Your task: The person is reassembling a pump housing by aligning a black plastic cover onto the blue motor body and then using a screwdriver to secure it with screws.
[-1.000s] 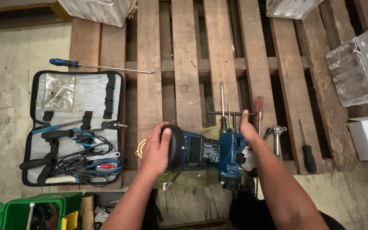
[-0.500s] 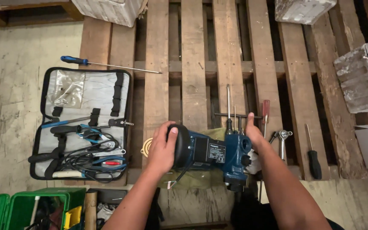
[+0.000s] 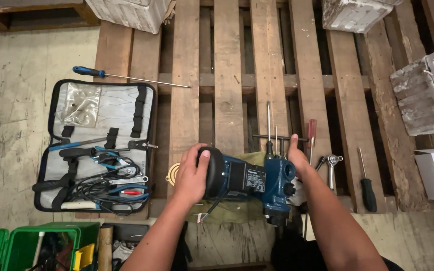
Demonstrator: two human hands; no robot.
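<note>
**2 hands gripping a blue motor unit on a wooden pallet**

The left hand (image 3: pixel 191 175) is wrapping its fingers around the round black end cap of the dark blue metal motor unit (image 3: pixel 249 179), thumb lying across the cap's top. The right hand (image 3: pixel 297 159) is pressing against the unit's far end, fingers curled round the housing there, thumb pointing up. The unit is lying on its side on an olive-green cloth (image 3: pixel 237 211) at the near edge of the weathered wooden pallet (image 3: pixel 227 75). Just right of it are lying a red-handled screwdriver (image 3: pixel 311 133), a chrome ratchet wrench (image 3: pixel 331 168) and a black-handled screwdriver (image 3: pixel 366 188). To the left, an open black zip tool case (image 3: pixel 99 145) is sitting beside a long blue-handled screwdriver (image 3: pixel 126 78).
</note>
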